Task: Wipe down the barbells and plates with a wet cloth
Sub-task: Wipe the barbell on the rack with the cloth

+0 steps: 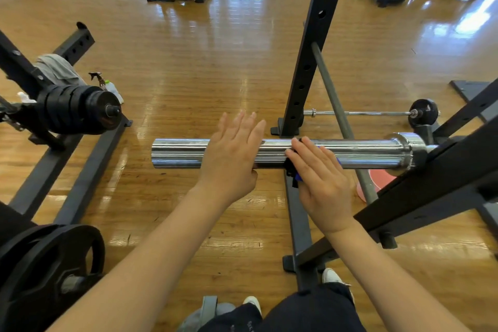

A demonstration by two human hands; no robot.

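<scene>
Pressing cloth (pixel 296 176) on barbell sleeve (pixel 177 153): right hand (pixel 323 183), fingers (pixel 301 162) straight.

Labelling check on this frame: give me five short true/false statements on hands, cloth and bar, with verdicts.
1. The left hand lies flat on the chrome barbell sleeve. True.
2. The right hand presses a dark and blue cloth against the sleeve. True.
3. The sleeve carries two plates. False: the sleeve is bare, with no plate on it.
4. A spray bottle stands on the floor to the left, behind a stack of black plates. True.
5. The left hand grips the cloth. False: the cloth sits under the right hand; the left hand touches only the sleeve.
</scene>
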